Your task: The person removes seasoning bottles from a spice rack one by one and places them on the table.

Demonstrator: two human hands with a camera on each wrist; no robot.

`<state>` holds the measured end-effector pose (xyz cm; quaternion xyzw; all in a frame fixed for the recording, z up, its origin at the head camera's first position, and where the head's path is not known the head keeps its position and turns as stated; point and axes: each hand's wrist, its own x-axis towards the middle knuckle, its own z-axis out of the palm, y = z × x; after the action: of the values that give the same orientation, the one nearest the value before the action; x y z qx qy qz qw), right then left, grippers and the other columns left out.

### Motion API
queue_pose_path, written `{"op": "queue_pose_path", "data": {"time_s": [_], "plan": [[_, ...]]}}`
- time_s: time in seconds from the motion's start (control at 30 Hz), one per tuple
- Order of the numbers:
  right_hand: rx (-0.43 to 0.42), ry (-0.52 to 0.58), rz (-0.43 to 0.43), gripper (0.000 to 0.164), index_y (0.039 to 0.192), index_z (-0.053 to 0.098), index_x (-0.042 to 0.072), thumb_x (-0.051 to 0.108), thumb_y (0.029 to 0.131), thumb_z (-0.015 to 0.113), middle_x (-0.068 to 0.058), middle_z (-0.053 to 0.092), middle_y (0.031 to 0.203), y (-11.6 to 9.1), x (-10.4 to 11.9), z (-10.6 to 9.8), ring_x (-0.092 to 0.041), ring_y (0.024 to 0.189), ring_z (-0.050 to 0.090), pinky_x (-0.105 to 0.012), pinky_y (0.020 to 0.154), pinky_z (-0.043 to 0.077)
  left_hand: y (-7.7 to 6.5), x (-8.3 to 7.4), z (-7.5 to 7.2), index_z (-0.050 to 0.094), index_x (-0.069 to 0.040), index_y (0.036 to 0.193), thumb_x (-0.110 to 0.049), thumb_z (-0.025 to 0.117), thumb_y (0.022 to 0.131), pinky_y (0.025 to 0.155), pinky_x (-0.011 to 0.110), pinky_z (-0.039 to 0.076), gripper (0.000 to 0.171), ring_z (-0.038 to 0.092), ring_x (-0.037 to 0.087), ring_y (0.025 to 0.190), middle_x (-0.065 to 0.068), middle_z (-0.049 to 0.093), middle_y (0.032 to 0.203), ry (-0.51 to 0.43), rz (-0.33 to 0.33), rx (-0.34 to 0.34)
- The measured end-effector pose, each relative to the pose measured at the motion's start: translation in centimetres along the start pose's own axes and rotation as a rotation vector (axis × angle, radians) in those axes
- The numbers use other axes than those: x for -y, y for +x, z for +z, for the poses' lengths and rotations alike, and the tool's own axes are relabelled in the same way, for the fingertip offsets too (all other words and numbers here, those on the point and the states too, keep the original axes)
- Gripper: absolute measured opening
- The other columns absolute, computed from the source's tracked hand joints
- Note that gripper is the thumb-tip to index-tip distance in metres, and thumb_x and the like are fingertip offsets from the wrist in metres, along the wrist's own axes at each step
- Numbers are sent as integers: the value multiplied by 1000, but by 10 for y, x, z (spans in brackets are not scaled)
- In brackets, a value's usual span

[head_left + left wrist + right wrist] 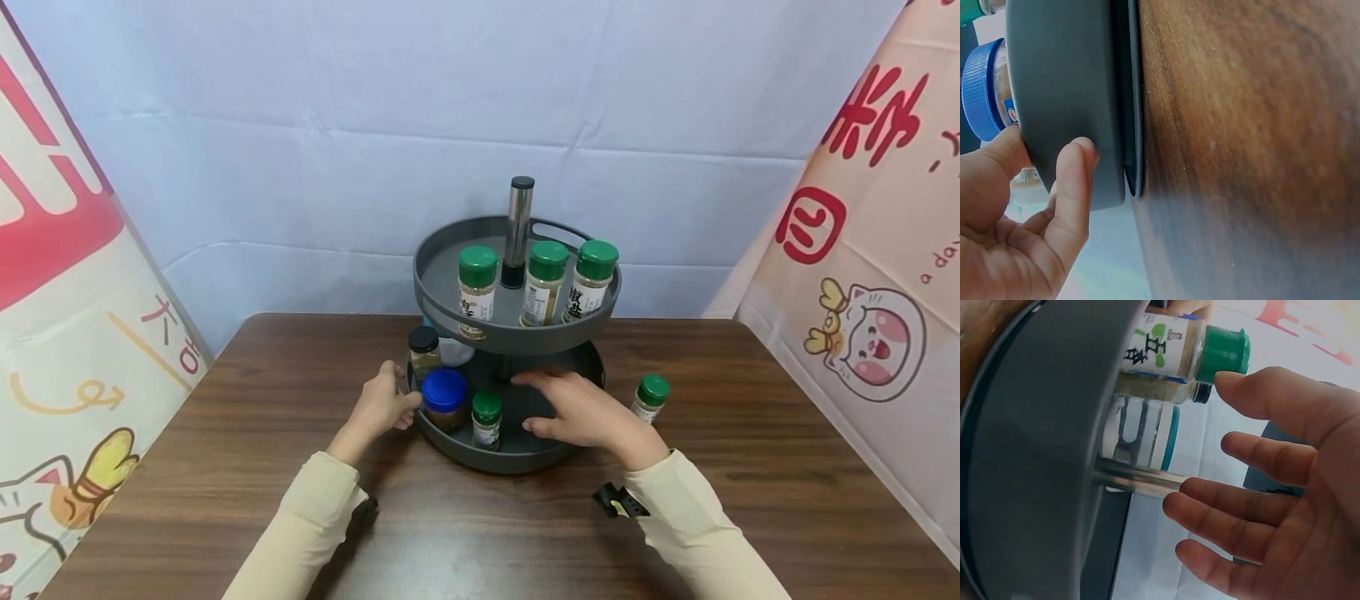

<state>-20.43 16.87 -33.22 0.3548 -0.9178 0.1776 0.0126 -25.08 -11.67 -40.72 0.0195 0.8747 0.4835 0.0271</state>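
A grey two-tier turntable rack [517, 461] stands on the table. My left hand [377, 404] pinches the lower tray's rim, thumb at the top edge and fingers against the outer wall [1066, 94]. Right beside that thumb sits a blue-lidded jar [444, 396] of brown contents. Over the lower tray's right side, my right hand [588, 417] is spread and holds nothing. Its thumb points toward a small green-capped spice jar [487, 417], shown in the right wrist view with a white label [1157, 347]. A black-lidded jar [424, 350] and a teal-lidded clear container [1141, 434] stand behind.
Three green-capped spice bottles [547, 283] stand on the upper tray, around a metal pole [519, 221]. Another green-capped bottle [651, 396] stands on the wooden table [247, 450], right of the rack. Cloth hangs behind and at both sides.
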Motion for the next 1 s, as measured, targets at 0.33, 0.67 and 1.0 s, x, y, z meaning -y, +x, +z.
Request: {"op": "queue_pose_path", "data": {"time_s": [0.33,0.67,1.0], "plan": [[-2,34,-50,46,122,54,6,19,80,68,-11,56,121,11,8,3,-21,105,52,-44,85,47,1,0,0,39,2,115,-6,60,77,46,32,53,44,58,19,49,13,61,64,-7,0,1],[13,32,-62,51,125,53,11,20,78,69,-10,54,120,18,21,8,-18,105,49,-43,86,46,1,0,1,39,2,115,-6,60,77,46,32,53,44,58,19,49,13,61,64,2,-3,-1],[3,-15,-105,51,126,53,16,20,77,69,-11,51,117,26,33,19,-16,97,49,-36,79,49,2,1,0,39,3,116,-7,61,77,46,32,53,46,58,19,49,13,61,64,6,-3,2]]}}
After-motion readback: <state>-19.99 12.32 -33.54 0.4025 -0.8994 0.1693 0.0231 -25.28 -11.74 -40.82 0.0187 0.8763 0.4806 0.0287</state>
